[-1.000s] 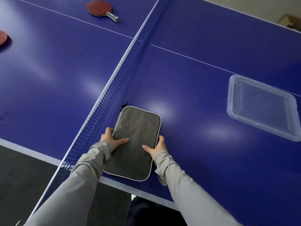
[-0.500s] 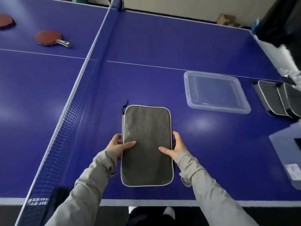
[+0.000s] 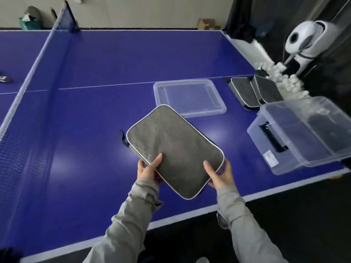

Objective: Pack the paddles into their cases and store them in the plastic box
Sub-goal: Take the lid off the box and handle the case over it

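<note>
Head view, one entry. Item in hand: grey paddle case, lifted off the table at centre frame and tilted, its zipper pull hanging at the left edge. You hold it only at its near end: your left hand pinches the lower-left edge, thumb on top and fingers curled under; your right hand grips the lower-right corner the same way. Risk: most of the case reaches out beyond your grip, so it may sag or slip free if the pinch loosens, and whether the zip is fully closed cannot be told, so a paddle could slide out at the tilt. Destination: the clear plastic box at the right edge, near the table's corner; a hard set-down could nudge it outward. In the way: the clear lid lies flat just beyond the case, between it and the spare grey cases at upper right; swing low and you may clip it. Also present: net along the left, a paddle handle at the far left edge, white ball machine and loose balls at upper right.
</note>
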Demonstrator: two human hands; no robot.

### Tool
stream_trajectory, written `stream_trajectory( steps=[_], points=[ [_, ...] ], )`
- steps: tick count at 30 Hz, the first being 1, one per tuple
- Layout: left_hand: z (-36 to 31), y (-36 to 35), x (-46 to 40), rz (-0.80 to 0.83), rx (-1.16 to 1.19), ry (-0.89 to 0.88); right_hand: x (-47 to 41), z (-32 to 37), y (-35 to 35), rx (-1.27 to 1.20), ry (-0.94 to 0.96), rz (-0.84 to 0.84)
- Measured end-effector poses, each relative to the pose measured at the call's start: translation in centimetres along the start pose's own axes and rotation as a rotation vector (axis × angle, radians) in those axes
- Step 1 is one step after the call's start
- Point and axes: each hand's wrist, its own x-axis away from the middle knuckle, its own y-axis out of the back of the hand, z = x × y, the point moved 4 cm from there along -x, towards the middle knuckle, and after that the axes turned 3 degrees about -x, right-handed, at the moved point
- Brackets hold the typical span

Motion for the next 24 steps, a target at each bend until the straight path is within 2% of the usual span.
stream_trajectory(
  steps=[3, 6, 11, 14, 18, 22, 24],
  points=[
    [4.2, -5.6, 2.3, 0.040, 0.096, -0.008, 0.0, 1.0, 4.5, -0.205, -0.031, -0.031],
    [7.8, -10.4, 4.7, 0.099, 0.146, 0.003, -0.5, 3.1, 10.2, -0.251, 0.073, -0.094],
    [11.6, -16.3, 8.2, 0.295, 0.081, -0.032, -1.8, 7.1, 19.0, -0.302, 0.164, -0.081],
    [11.2, -18.0, 8.3, 0.381, 0.053, -0.064, -3.0, 9.6, 23.4, -0.265, 0.203, -0.053],
    [7.4, -20.6, 5.7, 0.383, 0.035, -0.062, -5.5, 13.0, 28.9, -0.207, 0.219, -0.034],
    [5.9, -26.8, 3.6, 0.545, -0.405, -0.106, -9.3, 16.2, 33.5, -0.192, 0.194, 0.001],
    [6.5, -30.4, 2.8, 0.602, -0.534, -0.134, -11.7, 17.9, 35.4, -0.161, 0.194, 0.027]
  ],
)
